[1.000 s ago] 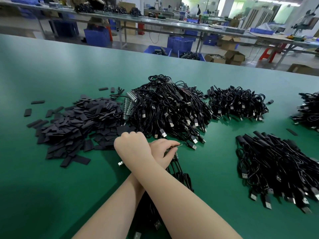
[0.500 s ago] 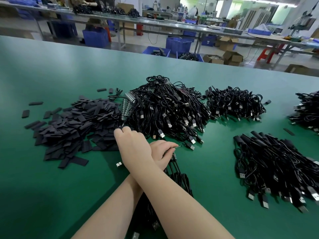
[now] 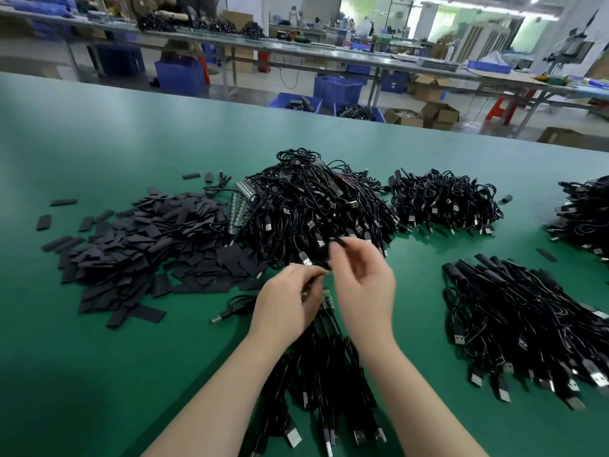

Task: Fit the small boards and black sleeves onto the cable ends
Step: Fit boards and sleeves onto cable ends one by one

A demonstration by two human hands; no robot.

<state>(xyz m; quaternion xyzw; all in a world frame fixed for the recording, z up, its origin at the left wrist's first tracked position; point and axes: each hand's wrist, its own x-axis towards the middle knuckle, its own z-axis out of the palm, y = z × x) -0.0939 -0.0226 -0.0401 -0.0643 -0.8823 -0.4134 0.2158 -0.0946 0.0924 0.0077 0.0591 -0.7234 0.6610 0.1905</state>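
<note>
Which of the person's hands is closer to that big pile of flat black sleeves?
Left. The left hand is just right of the sleeve pile, near its edge; the right hand is farther right, beyond the left hand.

Bright overhead light; hands motion-blurred; wide-angle bending at edges; dark shadow lower left.
</note>
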